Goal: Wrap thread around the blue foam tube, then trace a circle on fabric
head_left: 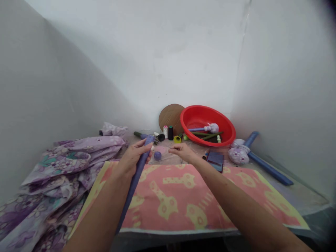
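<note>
**Left hand grips a purple stick; right fingers gather by a ball**

From my end of the feed, I see the left hand (pixel 133 156) wrapped around a purple stick (pixel 138 171), thumb laid along it near its upper end. The stick slants down toward the person, its lower part over the pink-and-yellow cloth (pixel 181 222). The right hand (pixel 184 153) is well apart from it, thumb and fingers drawn close together; I cannot tell whether anything thin is pinched there. Between the hands I find a small purple ball (pixel 157 155) on the table.

Behind, I make out a white spool (pixel 165 132) and a black spool (pixel 170 133) side by side, a cardboard disc (pixel 169 117) against the wall, and a tilted red basin (pixel 231 134) with sticks inside. A dark phone-like object (pixel 215 161) lies right of the right hand; flowered fabric (pixel 78 161) heaps up at left.
</note>
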Motion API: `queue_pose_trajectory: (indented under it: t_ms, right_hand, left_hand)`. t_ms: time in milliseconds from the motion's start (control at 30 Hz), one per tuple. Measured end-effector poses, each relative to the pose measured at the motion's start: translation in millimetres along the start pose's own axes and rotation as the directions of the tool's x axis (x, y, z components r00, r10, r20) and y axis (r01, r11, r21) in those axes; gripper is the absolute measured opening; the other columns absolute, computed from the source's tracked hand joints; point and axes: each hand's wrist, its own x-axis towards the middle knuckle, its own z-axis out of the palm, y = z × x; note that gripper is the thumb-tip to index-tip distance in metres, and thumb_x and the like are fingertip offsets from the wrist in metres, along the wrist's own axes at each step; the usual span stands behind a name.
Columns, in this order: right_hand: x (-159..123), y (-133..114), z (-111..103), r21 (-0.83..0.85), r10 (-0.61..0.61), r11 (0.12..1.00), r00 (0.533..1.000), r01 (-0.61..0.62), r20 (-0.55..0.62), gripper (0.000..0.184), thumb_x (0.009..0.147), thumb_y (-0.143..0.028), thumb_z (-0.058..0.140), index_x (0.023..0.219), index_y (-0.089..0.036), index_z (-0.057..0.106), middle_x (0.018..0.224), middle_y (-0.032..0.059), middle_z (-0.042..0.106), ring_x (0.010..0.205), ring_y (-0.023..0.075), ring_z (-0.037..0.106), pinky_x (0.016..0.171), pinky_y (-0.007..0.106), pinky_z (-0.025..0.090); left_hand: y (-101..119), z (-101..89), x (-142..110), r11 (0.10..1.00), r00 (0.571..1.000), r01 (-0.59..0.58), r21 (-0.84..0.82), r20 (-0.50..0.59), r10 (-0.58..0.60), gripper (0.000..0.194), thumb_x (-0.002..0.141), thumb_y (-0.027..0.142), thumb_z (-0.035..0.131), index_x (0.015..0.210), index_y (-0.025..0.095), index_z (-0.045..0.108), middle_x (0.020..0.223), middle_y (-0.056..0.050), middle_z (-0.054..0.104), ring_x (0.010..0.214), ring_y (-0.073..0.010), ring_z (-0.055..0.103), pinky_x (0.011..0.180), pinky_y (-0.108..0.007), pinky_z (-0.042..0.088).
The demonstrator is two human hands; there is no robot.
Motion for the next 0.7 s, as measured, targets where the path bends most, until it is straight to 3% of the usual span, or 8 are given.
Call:
queue_pose_trajectory:
  t_ms: [167,333,400,500,533,600,700]
  right_hand:
    - [-7.6,28.9,22.7,-0.116,0.112,0.988,0.991,-0.103,0.068,0.034,0.079,-0.032,0.04,0.072,-0.011,0.065,0.055,0.0004,0.054,0.053,0.0093,0.046,0.049,0.02,0.033]
    - [-11.1,44.3,21.4,-0.198,0.121,0.977,0.978,-0.086,0.173,0.012,0.064,-0.022,0.057,0.063,-0.018,0.068,0.061,0.0008,0.062,0.064,0.0135,0.053,0.057,0.021,0.038]
    - [-7.8,46.8,14.0,-0.245,0.095,0.968,0.985,-0.058,0.143,0.02,0.059,-0.011,0.055,0.071,-0.019,0.069,0.076,0.0036,0.064,0.081,0.0174,0.053,0.066,0.023,0.039]
    - [2.6,41.5,8.5,-0.292,0.005,0.956,0.999,-0.014,-0.031,0.047,0.054,0.0,0.046,0.092,-0.018,0.065,0.102,0.0083,0.059,0.102,0.0214,0.045,0.079,0.028,0.037]
    - [6.7,37.3,9.8,-0.247,-0.001,0.969,0.997,-0.019,-0.082,0.052,0.053,0.001,0.044,0.097,-0.018,0.063,0.106,0.0082,0.057,0.102,0.0209,0.044,0.079,0.029,0.038]
    - [13.9,27.5,16.8,0.004,0.075,0.997,0.992,-0.075,-0.097,0.051,0.057,-0.003,0.043,0.102,-0.019,0.06,0.107,0.0066,0.057,0.09,0.0178,0.051,0.069,0.028,0.042]
    - [19.9,17.8,32.5,0.467,0.183,0.866,0.982,-0.179,0.038,0.042,0.063,-0.016,0.046,0.104,-0.019,0.057,0.096,0.005,0.061,0.069,0.0131,0.053,0.049,0.021,0.04]
  left_hand:
    - [6.7,-12.6,19.0,0.998,0.998,0.014,-0.055,0.061,-0.011,0.031,0.067,0.027,0.062,0.094,0.014,0.052,0.052,0.003,0.052,0.039,-0.0046,0.046,0.038,-0.014,0.033]
    - [2.9,-18.9,34.8,0.992,0.999,0.005,0.126,0.052,-0.012,0.04,0.067,0.031,0.061,0.103,0.015,0.053,0.049,0.005,0.051,0.037,-0.0054,0.044,0.037,-0.015,0.032]
    - [-5.1,-20.2,41.4,0.972,0.997,-0.001,0.235,0.074,-0.017,0.042,0.067,0.031,0.061,0.104,0.014,0.053,0.047,0.005,0.049,0.036,-0.0053,0.042,0.036,-0.015,0.031]
    - [-21.3,-20.7,52.7,0.933,0.98,0.004,0.361,0.182,-0.075,0.042,0.067,0.031,0.059,0.105,0.012,0.054,0.043,0.006,0.046,0.034,-0.0059,0.04,0.035,-0.017,0.03]
    - [-26.5,-20.4,56.5,0.92,0.968,0.02,0.392,0.223,-0.115,0.043,0.067,0.032,0.058,0.105,0.012,0.054,0.043,0.007,0.046,0.033,-0.0062,0.04,0.035,-0.017,0.031]
    - [-34.9,-18.9,63.7,0.902,0.944,0.018,0.432,0.29,-0.158,0.04,0.067,0.032,0.058,0.102,0.014,0.055,0.044,0.007,0.045,0.034,-0.006,0.04,0.036,-0.017,0.031]
    - [-42.8,-16.2,72.1,0.891,0.915,-0.009,0.455,0.362,-0.176,0.036,0.067,0.031,0.056,0.099,0.015,0.057,0.045,0.007,0.044,0.034,-0.0051,0.039,0.036,-0.017,0.031]
